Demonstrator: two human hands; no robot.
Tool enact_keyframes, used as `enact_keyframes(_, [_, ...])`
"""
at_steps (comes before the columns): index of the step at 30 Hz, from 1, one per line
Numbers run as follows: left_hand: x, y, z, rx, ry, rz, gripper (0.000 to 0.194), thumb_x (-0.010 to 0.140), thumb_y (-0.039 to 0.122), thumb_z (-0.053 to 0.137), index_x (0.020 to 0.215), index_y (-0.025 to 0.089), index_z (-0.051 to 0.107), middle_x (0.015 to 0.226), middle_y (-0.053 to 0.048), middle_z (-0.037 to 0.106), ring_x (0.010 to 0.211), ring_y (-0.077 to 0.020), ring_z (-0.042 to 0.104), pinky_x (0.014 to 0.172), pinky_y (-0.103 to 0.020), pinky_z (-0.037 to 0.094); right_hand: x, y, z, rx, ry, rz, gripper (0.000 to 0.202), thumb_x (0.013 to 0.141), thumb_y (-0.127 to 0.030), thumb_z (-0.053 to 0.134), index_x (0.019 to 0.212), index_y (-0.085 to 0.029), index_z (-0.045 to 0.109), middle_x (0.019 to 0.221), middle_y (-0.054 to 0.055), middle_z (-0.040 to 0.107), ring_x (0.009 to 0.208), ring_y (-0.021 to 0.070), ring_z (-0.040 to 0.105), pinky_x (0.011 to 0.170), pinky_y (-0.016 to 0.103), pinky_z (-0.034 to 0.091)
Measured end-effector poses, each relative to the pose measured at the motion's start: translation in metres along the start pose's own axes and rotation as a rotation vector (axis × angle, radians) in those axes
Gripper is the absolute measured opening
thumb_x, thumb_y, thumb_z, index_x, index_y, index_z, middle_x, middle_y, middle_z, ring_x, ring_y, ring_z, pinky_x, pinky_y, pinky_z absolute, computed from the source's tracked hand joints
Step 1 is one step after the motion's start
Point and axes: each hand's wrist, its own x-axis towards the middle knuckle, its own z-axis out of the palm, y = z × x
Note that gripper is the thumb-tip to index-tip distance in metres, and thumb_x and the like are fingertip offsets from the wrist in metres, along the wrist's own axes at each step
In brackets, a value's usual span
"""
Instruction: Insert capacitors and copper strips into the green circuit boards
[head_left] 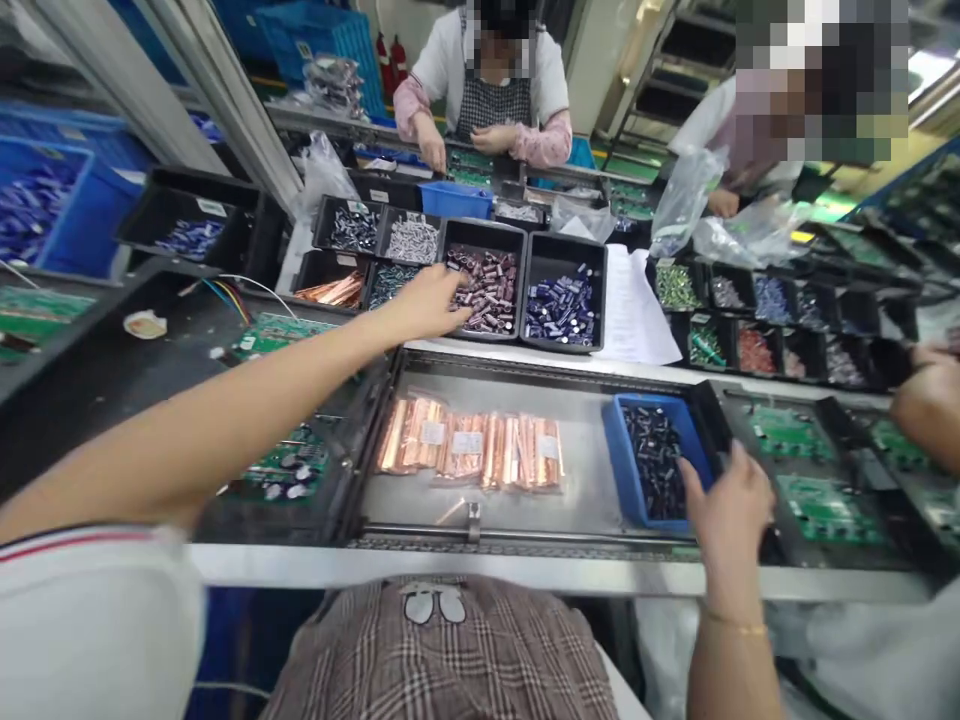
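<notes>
My left hand [430, 303] reaches to the near left edge of a black bin of dark reddish-brown cylindrical parts [487, 285], its fingers apart and over the parts. Right of that bin is another black bin holding dark blue parts [561, 308]. My right hand [731, 500] is at the right side of a blue tray [624, 470] filled with black parts [654, 460], thumb near its rim and fingers by the edge of a black board carrier [712, 410]. Whether it grips either one is unclear. Bags of copper-coloured strips [469, 445] lie on the metal surface between my hands.
Green circuit boards [829, 505] sit in black carriers on the right, and more boards [289, 460] on the left. Small bins [757, 350] of components line the back right beside white paper [634, 305]. One person [495, 100] works across the line; others are at the right.
</notes>
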Motion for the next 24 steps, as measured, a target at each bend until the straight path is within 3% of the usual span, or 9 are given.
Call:
enact_keyframes(2, [0.044, 0.026, 0.033, -0.04, -0.086, -0.148, 0.072, 0.086, 0.049, 0.051, 0.148, 0.016, 0.033, 0.143, -0.02, 0.037, 0.13, -0.0365, 0.037, 0.106, -0.045, 0.031, -0.003, 0.055, 0.0, -0.175, 0.023, 0.11, 0.083, 0.082, -0.055, 0.054, 0.138, 0.004, 0.038, 0.127, 0.037, 0.049, 0.12, 0.0498, 0.048, 0.093, 0.064, 0.04])
enact_keyframes(5, [0.08, 0.049, 0.078, -0.084, -0.133, -0.245, 0.072, 0.088, 0.051, 0.047, 0.151, 0.02, 0.03, 0.148, -0.023, 0.03, 0.13, -0.0473, 0.033, 0.101, -0.063, 0.027, -0.013, 0.094, 0.004, -0.254, -0.135, 0.16, 0.074, 0.082, -0.061, 0.045, 0.127, -0.003, 0.052, 0.114, 0.032, 0.06, 0.106, 0.0471, 0.058, 0.083, 0.062, 0.045])
enact_keyframes(8, [0.094, 0.051, 0.105, -0.097, -0.105, -0.25, 0.06, 0.092, 0.049, 0.035, 0.15, 0.034, 0.03, 0.154, -0.016, 0.024, 0.13, -0.0484, 0.032, 0.099, -0.07, 0.019, -0.017, 0.103, 0.005, -0.278, -0.18, 0.185, 0.066, 0.084, -0.061, 0.038, 0.119, -0.009, 0.059, 0.114, 0.026, 0.063, 0.103, 0.044, 0.061, 0.082, 0.058, 0.047])
enact_keyframes(12, [0.106, 0.035, 0.113, -0.09, -0.063, -0.185, 0.057, 0.091, 0.053, 0.034, 0.148, 0.043, 0.031, 0.156, -0.009, 0.018, 0.128, -0.0458, 0.034, 0.098, -0.066, 0.025, -0.01, 0.095, -0.002, -0.172, -0.315, 0.058, 0.054, 0.083, -0.056, 0.039, 0.104, -0.014, 0.066, 0.117, 0.019, 0.064, 0.107, 0.0391, 0.061, 0.086, 0.052, 0.05])
enact_keyframes(14, [0.111, 0.03, 0.114, -0.079, -0.043, -0.161, 0.057, 0.091, 0.052, 0.036, 0.147, 0.04, 0.034, 0.155, -0.01, 0.018, 0.131, -0.0456, 0.029, 0.098, -0.063, 0.028, -0.007, 0.075, -0.007, -0.062, -0.421, -0.04, 0.047, 0.082, -0.054, 0.042, 0.094, -0.017, 0.068, 0.115, 0.015, 0.065, 0.104, 0.0348, 0.063, 0.086, 0.048, 0.051])
enact_keyframes(16, [0.115, 0.028, 0.116, -0.072, -0.025, -0.144, 0.056, 0.091, 0.051, 0.035, 0.145, 0.035, 0.039, 0.152, -0.014, 0.021, 0.131, -0.0455, 0.027, 0.097, -0.061, 0.03, -0.008, 0.037, -0.011, 0.064, -0.534, -0.152, 0.039, 0.084, -0.05, 0.045, 0.088, -0.019, 0.067, 0.113, 0.012, 0.065, 0.1, 0.0295, 0.064, 0.084, 0.043, 0.052])
enact_keyframes(18, [0.116, 0.027, 0.116, -0.057, -0.011, -0.128, 0.055, 0.092, 0.051, 0.034, 0.142, 0.029, 0.044, 0.149, -0.017, 0.026, 0.129, -0.045, 0.03, 0.097, -0.058, 0.032, -0.013, -0.014, -0.014, 0.143, -0.635, -0.282, 0.029, 0.088, -0.041, 0.044, 0.089, -0.019, 0.063, 0.111, 0.011, 0.064, 0.097, 0.0242, 0.065, 0.083, 0.038, 0.052])
enact_keyframes(21, [0.116, 0.025, 0.114, -0.016, -0.023, -0.089, 0.055, 0.093, 0.053, 0.032, 0.14, 0.027, 0.047, 0.145, -0.017, 0.029, 0.123, -0.0413, 0.041, 0.097, -0.052, 0.034, -0.022, -0.098, -0.014, 0.171, -0.756, -0.473, 0.016, 0.091, -0.029, 0.045, 0.082, -0.021, 0.055, 0.105, 0.008, 0.061, 0.078, 0.0172, 0.064, 0.07, 0.031, 0.051])
enact_keyframes(24, [0.116, 0.019, 0.109, 0.012, -0.075, -0.029, 0.058, 0.093, 0.055, 0.03, 0.142, 0.028, 0.044, 0.142, -0.018, 0.032, 0.115, -0.0377, 0.05, 0.095, -0.048, 0.036, -0.033, -0.168, -0.009, 0.195, -0.802, -0.679, 0.009, 0.09, -0.025, 0.049, 0.086, -0.019, 0.054, 0.095, 0.006, 0.06, 0.077, 0.0167, 0.062, 0.07, 0.03, 0.051])
